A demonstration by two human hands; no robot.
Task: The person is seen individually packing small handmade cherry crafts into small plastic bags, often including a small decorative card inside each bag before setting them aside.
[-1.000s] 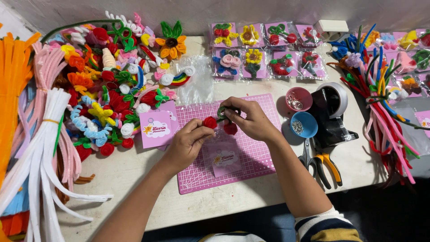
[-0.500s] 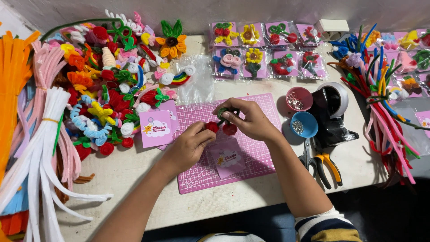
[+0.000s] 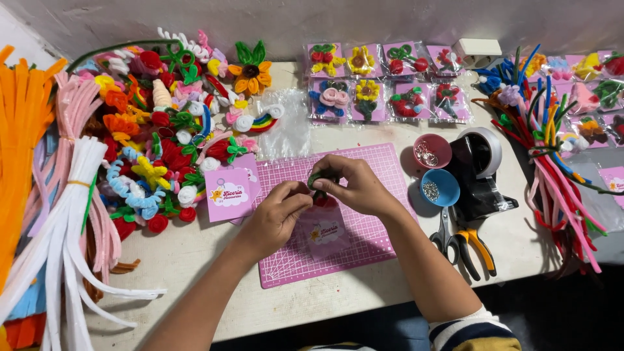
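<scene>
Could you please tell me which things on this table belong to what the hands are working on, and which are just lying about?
In hand:
- left hand and right hand, both pinching the small red and green pipe-cleaner piece
- pink gridded cutting mat beneath them
- pink backing card on the mat

Lying about:
- orange-handled pliers
- blue bowl and pink bowl
- white pipe-cleaner bundle
- bagged finished flowers

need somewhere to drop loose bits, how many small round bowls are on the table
2: a pink bowl beside the cutting mat, and a blue bowl just below it, near the scissors. Others may be hidden under clutter.
</scene>
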